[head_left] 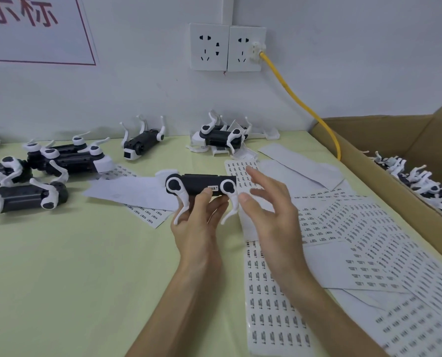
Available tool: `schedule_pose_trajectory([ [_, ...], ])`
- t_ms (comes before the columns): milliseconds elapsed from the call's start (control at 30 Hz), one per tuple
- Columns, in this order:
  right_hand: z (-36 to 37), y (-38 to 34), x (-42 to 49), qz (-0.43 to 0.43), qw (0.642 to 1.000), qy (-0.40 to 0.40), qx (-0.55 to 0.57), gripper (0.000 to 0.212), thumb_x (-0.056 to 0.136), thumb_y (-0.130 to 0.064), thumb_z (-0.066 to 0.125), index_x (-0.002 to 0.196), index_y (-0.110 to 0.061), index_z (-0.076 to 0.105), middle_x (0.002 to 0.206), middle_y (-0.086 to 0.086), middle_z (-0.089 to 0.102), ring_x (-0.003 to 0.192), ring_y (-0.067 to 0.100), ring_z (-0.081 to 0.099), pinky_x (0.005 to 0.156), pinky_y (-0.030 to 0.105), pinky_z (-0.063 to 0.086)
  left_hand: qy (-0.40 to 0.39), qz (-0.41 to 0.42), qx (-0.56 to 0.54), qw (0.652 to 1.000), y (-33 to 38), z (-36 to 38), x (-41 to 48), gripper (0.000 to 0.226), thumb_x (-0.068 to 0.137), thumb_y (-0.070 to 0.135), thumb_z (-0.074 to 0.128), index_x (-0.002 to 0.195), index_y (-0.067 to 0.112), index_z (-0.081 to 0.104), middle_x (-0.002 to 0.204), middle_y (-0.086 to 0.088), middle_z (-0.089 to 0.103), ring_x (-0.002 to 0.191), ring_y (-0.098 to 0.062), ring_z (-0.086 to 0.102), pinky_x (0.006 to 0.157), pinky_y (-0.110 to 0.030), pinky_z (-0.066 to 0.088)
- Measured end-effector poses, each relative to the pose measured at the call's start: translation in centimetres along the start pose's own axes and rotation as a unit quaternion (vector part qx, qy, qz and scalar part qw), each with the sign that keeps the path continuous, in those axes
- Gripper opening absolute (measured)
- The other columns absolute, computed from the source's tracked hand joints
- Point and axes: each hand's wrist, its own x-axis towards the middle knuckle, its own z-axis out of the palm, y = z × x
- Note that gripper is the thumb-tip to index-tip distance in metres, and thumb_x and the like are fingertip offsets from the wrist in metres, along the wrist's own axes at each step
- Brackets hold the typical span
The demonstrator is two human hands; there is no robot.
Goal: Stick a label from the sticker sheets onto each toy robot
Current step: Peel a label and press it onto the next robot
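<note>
One wide-angle view, worn on the head, looks forward and down across the desk [60, 266] toward the wall [137, 94] with its sockets [209, 47]. The left hand [199, 228], holding a toy robot [199, 185], and the right hand [274, 215] sit close below, mid-frame; a cardboard box [382, 132] edges the right.

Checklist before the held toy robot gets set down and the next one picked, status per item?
1. Sticker placed: ok, white label sits on the black body of the held toy robot.
2. Edges pressed flat: cannot tell, too small.
3. Grip: ok, left hand curls round the robot.
4. Free hand: ok, right hand open, holds nothing.
5. Supply: ok, sticker sheets carry many labels.
6. Next unit: ok, toy robots lie in the cardboard box.
</note>
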Motion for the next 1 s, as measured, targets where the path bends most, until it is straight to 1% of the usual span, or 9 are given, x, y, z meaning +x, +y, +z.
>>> schedule_pose_trajectory([
  [67,0.2,0.2,0.1,-0.006,1.000,-0.027,-0.013,0.039,0.097,-0.023,0.068,0.130,-0.043,0.063,0.132,-0.022,0.055,0.124,-0.002,0.055,0.095,0.017,0.049,-0.032,-0.008,0.004,0.999,-0.1,0.2,-0.4,0.015,0.097,0.009,0.066,0.083,0.012,0.066,0.082,-0.006,0.071,0.083,-0.026,0.073,0.081,-0.032,0.059],
  [167,0.2,0.6,0.3,0.000,0.999,-0.030,0.012,0.040,0.098,-0.015,0.066,0.132,-0.034,0.063,0.133,-0.017,0.060,0.123,0.003,0.059,0.094,0.021,0.053,-0.068,-0.018,0.001,0.998,0.0,0.3,-0.9,0.010,0.098,0.010,0.066,0.089,0.012,0.069,0.095,-0.013,0.073,0.092,-0.031,0.073,0.092,-0.043,0.056],
  [300,0.3,0.8,0.2,-0.007,1.000,-0.023,0.012,0.038,0.096,-0.017,0.069,0.131,-0.033,0.065,0.132,-0.014,0.063,0.122,0.004,0.060,0.089,0.024,0.056,-0.082,-0.027,0.012,0.996,0.0,0.0,-0.9,0.006,0.096,0.015,0.071,0.094,0.017,0.076,0.107,-0.020,0.073,0.109,-0.042,0.071,0.106,-0.054,0.052],
  [400,0.4,1.0,0.0,-0.007,1.000,-0.027,0.008,0.038,0.095,-0.021,0.070,0.132,-0.030,0.065,0.132,-0.013,0.063,0.121,0.004,0.060,0.089,0.027,0.058,-0.067,-0.015,0.041,0.997,-0.2,-0.3,-0.4,0.007,0.096,0.019,0.073,0.097,0.019,0.079,0.113,-0.025,0.074,0.110,-0.043,0.072,0.107,-0.061,0.050],
  [500,0.6,1.2,0.0,-0.004,0.999,-0.034,0.005,0.037,0.095,-0.025,0.071,0.131,-0.032,0.065,0.132,-0.014,0.062,0.121,0.003,0.060,0.089,0.029,0.059,-0.052,0.005,0.064,0.997,-0.5,-0.6,-0.1,0.009,0.098,0.021,0.071,0.101,0.017,0.078,0.108,-0.018,0.077,0.104,-0.040,0.074,0.105,-0.060,0.052],
  [600,0.7,1.5,-0.1,-0.013,0.999,-0.039,-0.008,0.038,0.094,-0.021,0.072,0.131,-0.031,0.065,0.130,-0.015,0.062,0.121,0.005,0.061,0.090,0.035,0.060,-0.050,0.020,0.075,0.996,-0.9,-0.7,0.1,0.022,0.101,0.020,0.066,0.118,0.008,0.070,0.111,-0.016,0.077,0.100,-0.035,0.076,0.099,-0.052,0.056],
  [800,0.7,1.7,0.0,-0.035,0.999,-0.033,-0.018,0.039,0.092,-0.027,0.073,0.130,-0.035,0.065,0.126,-0.019,0.062,0.119,0.003,0.061,0.087,0.031,0.060,-0.064,0.023,0.050,0.996,-1.0,-0.6,0.1,0.030,0.106,0.033,0.055,0.114,0.009,0.071,0.102,-0.007,0.080,0.090,-0.022,0.078,0.069,-0.025,0.058],
  [900,0.5,1.7,0.2,-0.028,0.999,-0.026,-0.010,0.041,0.091,-0.029,0.071,0.132,-0.032,0.064,0.129,-0.015,0.063,0.119,0.004,0.061,0.087,0.032,0.060,-0.069,0.019,0.036,0.997,-0.8,-0.4,0.1,0.032,0.107,0.036,0.052,0.110,0.013,0.074,0.104,-0.010,0.080,0.088,-0.023,0.077,0.071,-0.028,0.060],
  [1000,0.5,1.7,0.2,-0.026,0.999,-0.031,-0.005,0.040,0.092,-0.026,0.072,0.131,-0.032,0.065,0.129,-0.013,0.064,0.120,0.007,0.062,0.089,0.035,0.059,-0.088,0.034,0.066,0.993,-0.6,-0.6,0.1,0.023,0.099,0.033,0.066,0.112,0.016,0.074,0.110,-0.011,0.078,0.094,-0.027,0.077,0.077,-0.031,0.060],
])
